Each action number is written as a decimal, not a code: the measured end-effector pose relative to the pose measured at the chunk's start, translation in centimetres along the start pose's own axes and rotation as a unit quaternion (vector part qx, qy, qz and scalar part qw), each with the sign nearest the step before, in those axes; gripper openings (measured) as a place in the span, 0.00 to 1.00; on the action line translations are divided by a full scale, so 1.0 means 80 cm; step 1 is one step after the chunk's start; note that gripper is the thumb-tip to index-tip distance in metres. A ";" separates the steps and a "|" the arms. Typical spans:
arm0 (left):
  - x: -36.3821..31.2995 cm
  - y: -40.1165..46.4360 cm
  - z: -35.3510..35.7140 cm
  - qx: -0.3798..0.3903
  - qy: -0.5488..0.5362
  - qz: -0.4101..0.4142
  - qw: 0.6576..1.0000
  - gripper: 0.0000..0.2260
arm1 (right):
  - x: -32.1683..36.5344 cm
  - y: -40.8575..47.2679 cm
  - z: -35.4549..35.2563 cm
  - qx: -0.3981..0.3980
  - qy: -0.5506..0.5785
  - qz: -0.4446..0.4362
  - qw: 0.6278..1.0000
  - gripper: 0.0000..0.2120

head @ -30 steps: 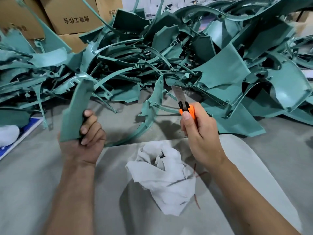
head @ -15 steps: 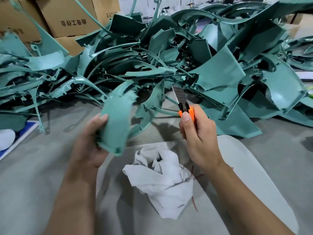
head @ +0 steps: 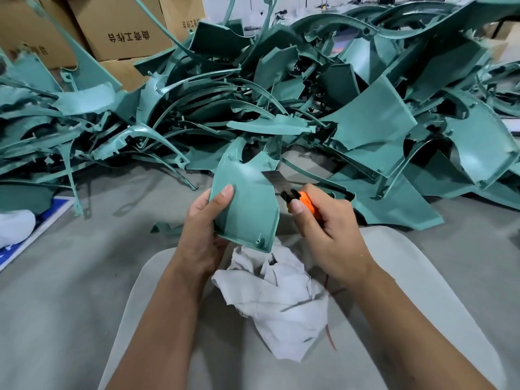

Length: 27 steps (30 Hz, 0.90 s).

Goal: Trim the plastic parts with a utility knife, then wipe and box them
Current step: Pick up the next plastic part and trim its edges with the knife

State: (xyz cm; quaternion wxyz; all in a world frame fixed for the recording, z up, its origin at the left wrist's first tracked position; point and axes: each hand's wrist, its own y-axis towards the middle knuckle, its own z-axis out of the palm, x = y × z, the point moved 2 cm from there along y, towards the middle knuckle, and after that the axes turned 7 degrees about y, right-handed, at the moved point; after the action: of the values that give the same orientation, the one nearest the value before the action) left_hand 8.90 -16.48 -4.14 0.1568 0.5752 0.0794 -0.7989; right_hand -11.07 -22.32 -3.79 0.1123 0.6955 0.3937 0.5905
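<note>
Head view: left hand (head: 204, 226) gripped plastic part (head: 247, 204) upright over the rag (head: 278, 299), exposing its right edge. Right hand (head: 326, 229), fingers wrapped round the knife (head: 295, 194), set the blade at that edge, likely for trimming.
</note>
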 end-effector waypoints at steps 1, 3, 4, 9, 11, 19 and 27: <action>-0.002 0.000 -0.001 0.004 -0.010 0.002 1.000 0.25 | 0.000 0.000 -0.001 0.012 0.009 -0.005 1.000 0.17; -0.004 -0.001 -0.001 0.009 -0.027 0.000 1.000 0.19 | 0.002 -0.001 -0.003 0.030 0.024 -0.020 0.999 0.18; -0.004 0.000 -0.003 0.010 -0.030 -0.002 0.999 0.17 | 0.004 -0.001 -0.004 0.036 0.029 -0.026 0.999 0.18; -0.006 -0.001 -0.007 0.033 -0.008 -0.012 0.999 0.18 | 0.003 0.000 -0.004 0.033 0.018 -0.020 0.999 0.17; -0.006 -0.002 -0.009 0.035 0.018 -0.018 0.999 0.27 | -0.003 0.003 -0.006 0.012 -0.004 -0.009 1.000 0.18; -0.006 -0.003 -0.015 0.039 0.046 -0.022 0.998 0.24 | -0.012 0.010 -0.012 -0.095 -0.070 -0.020 0.993 0.17; -0.005 -0.002 -0.017 0.029 0.011 -0.022 0.999 0.18 | 0.007 -0.002 -0.005 -0.004 -0.088 -0.124 0.988 0.15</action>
State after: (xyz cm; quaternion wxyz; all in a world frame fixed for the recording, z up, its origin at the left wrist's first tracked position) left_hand 10.16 -15.82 -4.19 0.1218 0.5868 0.0703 -0.7975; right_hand -11.50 -21.94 -3.35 0.2217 0.6903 0.4628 0.5100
